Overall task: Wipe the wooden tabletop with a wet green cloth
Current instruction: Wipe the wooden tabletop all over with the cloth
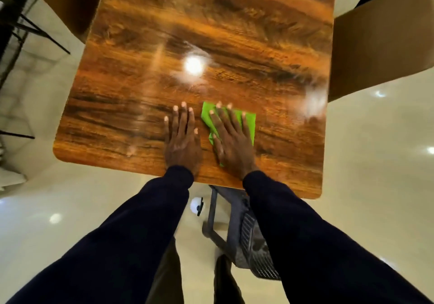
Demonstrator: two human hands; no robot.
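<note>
A glossy wooden tabletop fills the upper middle of the head view, with lamp glare on it. Near its front edge lies a bright green cloth, flat on the wood. My right hand presses on the cloth with straight, spread fingers and covers most of it. Just left of it, my left hand rests flat on the bare wood with straight fingers, beside the cloth. Dark sleeves cover both arms.
A brown cardboard box stands against the table's right side, and another brown box sits at the far left corner. A dark chair is tucked under the front edge. Black metal legs stand at left on the shiny pale floor.
</note>
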